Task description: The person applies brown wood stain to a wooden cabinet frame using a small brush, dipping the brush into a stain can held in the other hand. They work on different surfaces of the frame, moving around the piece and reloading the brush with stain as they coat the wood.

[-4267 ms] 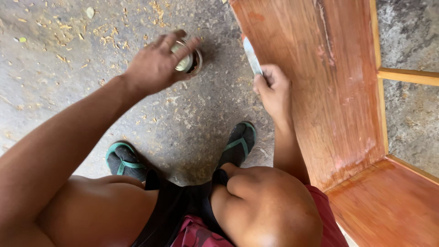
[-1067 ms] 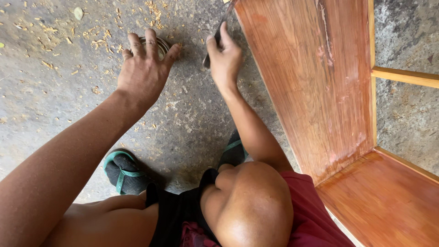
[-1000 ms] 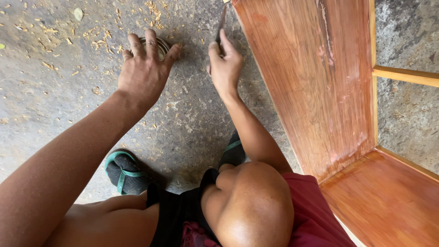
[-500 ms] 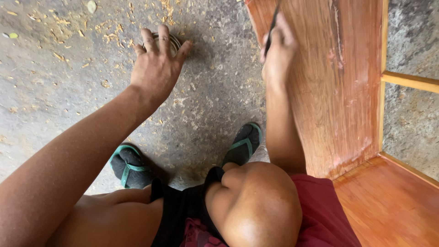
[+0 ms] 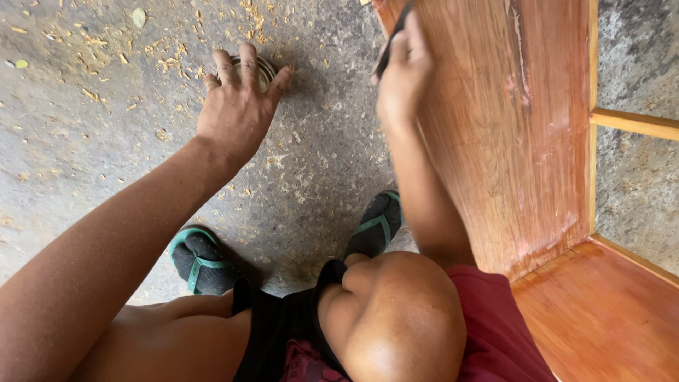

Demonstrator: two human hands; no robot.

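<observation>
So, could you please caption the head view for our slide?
Squatting person's left hand covers a small round tin on the concrete floor; right hand holds a dark blade against a reddish wooden panel.

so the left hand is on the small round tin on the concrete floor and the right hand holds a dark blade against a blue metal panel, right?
Not quite. The head view shows the panel is reddish-brown wood, not blue metal. The rest holds: the left hand covers the small round tin on the concrete floor, and the right hand holds a dark blade against it.
</observation>
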